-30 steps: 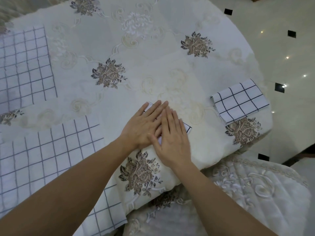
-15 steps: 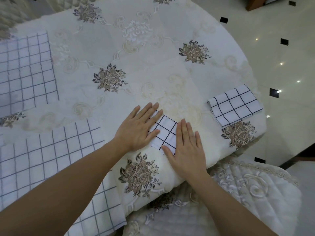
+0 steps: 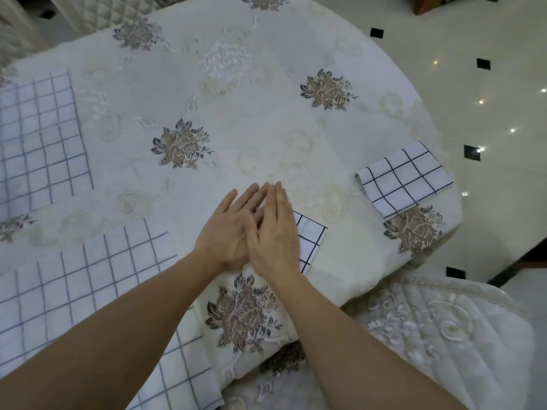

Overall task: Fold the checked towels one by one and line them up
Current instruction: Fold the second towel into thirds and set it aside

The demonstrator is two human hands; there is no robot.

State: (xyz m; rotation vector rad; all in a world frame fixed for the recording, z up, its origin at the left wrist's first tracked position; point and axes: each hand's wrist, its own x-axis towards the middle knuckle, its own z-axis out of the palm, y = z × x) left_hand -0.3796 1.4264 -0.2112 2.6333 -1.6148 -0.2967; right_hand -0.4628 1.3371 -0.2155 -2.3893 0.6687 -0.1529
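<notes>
Unfolded towel [image 3: 74, 291]: lay spread flat to the left of the pressed towel, with its near corner hanging over the table [image 3: 266, 99] edge. It looked thin, light and limp, so it was best lifted by two corners of one edge.
Left hand [image 3: 225, 232]: lay palm down with straight fingers, pressing the pressed towel's left part. It grasped nothing.
Right hand [image 3: 275, 235]: lay flat in the same way, its thumb side overlapping the left hand's fingers. It bore down on the cloth without curling round it.
Pressed towel [image 3: 309, 241]: was a small folded packet close to the table's near edge. Only its right end showed from under the palms.
Handling: the soft layers would likely loosen once released. To shift the packet, pinch the folded edge so that all layers move together.
Finished towel [image 3: 405, 179]: lay folded, well to the right of the pressed towel and a little farther off.
Far towel [image 3: 38, 137]: lay spread open, well to the left of the pressed towel and beyond it.
</notes>
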